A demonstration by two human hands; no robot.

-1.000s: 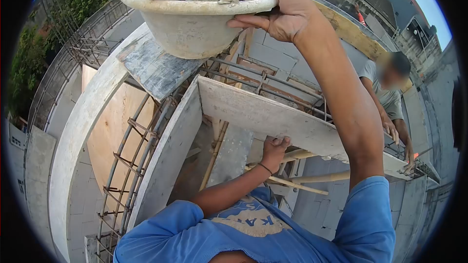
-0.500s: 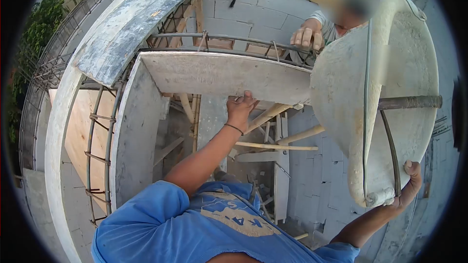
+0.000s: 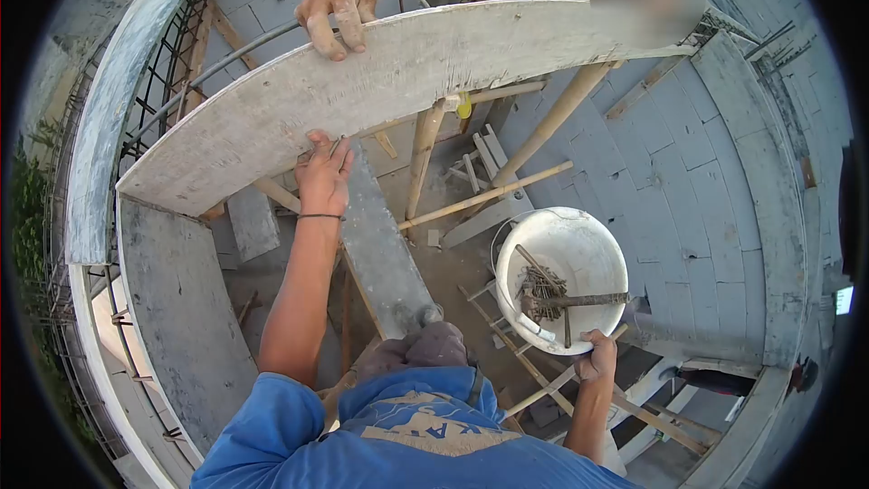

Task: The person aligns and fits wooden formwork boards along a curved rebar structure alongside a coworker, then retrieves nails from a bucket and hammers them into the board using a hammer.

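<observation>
Left hand (image 3: 324,172), fingers spread, touches the crosswise board (image 3: 362,72); right hand (image 3: 597,358), on its near side, pinches the bucket (image 3: 593,249) rim

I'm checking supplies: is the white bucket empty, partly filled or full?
Partly filled: what look like nails lie heaped inside the white bucket, leaving much of its inside bare.
</observation>
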